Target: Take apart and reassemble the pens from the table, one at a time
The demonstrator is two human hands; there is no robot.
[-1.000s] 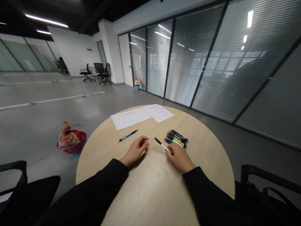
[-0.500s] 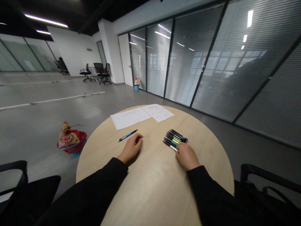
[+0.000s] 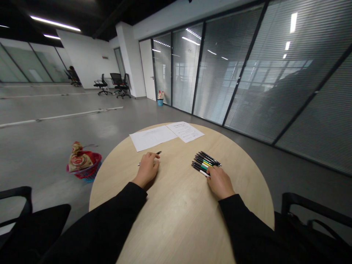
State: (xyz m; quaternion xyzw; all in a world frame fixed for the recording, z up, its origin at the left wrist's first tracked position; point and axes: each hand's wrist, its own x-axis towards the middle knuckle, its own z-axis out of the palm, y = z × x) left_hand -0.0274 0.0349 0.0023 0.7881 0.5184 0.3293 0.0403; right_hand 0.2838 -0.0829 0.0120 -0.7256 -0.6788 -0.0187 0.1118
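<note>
Left hand [image 3: 148, 167] lies over a pen [image 3: 158, 152] on the round surface [image 3: 176, 212]; only the pen's two ends show, the middle being covered, so whether the fingers are closed on it cannot be told. Right hand [image 3: 220, 182] is at the near side of a row of pens [image 3: 206, 160], right of centre, fingertips at a white-barrelled pen [image 3: 204, 173]; one end of that pen is hidden by the fingers, and gripped or merely touched cannot be told. Pens lie too close for a sure count. Two paper sheets [image 3: 152, 138] rest toward the far edge, print illegible. Chair [image 3: 316, 206] at right is cut off.
</note>
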